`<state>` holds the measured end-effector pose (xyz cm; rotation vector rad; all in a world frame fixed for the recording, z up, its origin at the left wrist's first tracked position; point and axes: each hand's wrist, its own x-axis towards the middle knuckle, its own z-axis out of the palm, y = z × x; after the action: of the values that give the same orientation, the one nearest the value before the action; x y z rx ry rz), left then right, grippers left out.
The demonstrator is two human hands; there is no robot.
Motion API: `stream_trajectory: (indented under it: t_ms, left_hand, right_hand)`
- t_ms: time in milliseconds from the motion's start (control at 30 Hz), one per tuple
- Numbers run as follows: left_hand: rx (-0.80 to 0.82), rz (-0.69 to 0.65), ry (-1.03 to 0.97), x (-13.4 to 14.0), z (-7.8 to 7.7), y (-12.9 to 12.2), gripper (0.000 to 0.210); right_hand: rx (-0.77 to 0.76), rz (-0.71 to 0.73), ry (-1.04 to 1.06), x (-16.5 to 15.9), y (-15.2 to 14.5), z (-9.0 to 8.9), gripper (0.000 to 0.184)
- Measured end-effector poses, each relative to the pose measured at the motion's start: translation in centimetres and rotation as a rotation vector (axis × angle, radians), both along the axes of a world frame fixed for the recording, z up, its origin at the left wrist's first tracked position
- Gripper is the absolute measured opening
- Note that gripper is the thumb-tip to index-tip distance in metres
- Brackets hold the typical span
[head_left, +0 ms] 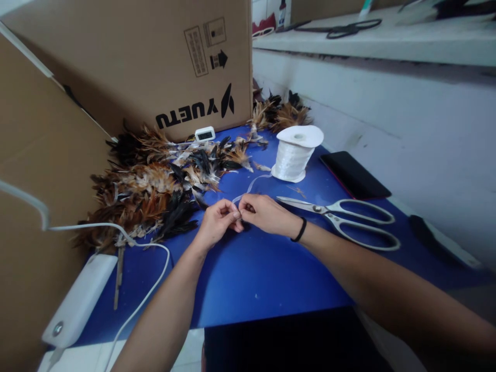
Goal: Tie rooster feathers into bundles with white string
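Observation:
My left hand [217,223] and my right hand [267,215] meet over the blue table, fingertips pinched together and touching. A thin white ribbon [253,182] runs from its spool [293,157] to both pinches; the part between my fingers is mostly hidden. The spool stands upright behind my right hand. Large silver scissors [318,208] lie just right of that hand, blades slightly apart. To the left and behind my left hand are piles of brown and black feathers [143,178], some in strung bunches.
A big cardboard box [127,62] stands at the back left. A small white digital display [204,134] sits before it. A black phone [354,174] lies by the wall. At left are a white device [83,299] and a looping white cable [149,294]. A shelf [406,41] juts out above right.

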<state>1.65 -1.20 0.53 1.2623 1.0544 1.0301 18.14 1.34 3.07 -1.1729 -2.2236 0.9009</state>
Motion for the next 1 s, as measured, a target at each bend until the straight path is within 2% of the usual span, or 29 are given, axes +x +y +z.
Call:
stream_trajectory:
  t_ms: [133, 233, 500, 700, 800, 1000]
  left_hand:
    - [-0.018, 0.013, -0.016, 0.0, 0.1, 0.0, 0.032]
    - [-0.039, 0.05, -0.036, 0.0, 0.1, -0.1, 0.033]
    - [-0.153, 0.11, -0.09, -0.2, 0.2, 0.1, 0.031]
    - [-0.229, 0.124, -0.155, -0.5, 0.1, 0.2, 0.028]
    - [-0.249, 0.127, -0.17, -0.6, 0.2, 0.2, 0.029]
    - [-0.262, 0.162, -0.168, -0.6, 0.3, 0.2, 0.026]
  right_hand:
    - [0.05, -0.01, 0.021, -0.2, 0.0, -0.3, 0.006]
    - [0.145, 0.006, 0.026, -0.3, -0.1, -0.5, 0.007]
    - [0.525, 0.082, -0.125, -0.4, -0.2, -0.8, 0.013]
    - [0.824, 0.179, -0.283, -0.2, -0.1, -1.0, 0.028]
    - [0.88, 0.228, -0.307, -0.2, 0.0, -0.8, 0.033]
    - [0.889, 0.325, -0.344, -0.1, -0.4, 0.2, 0.034]
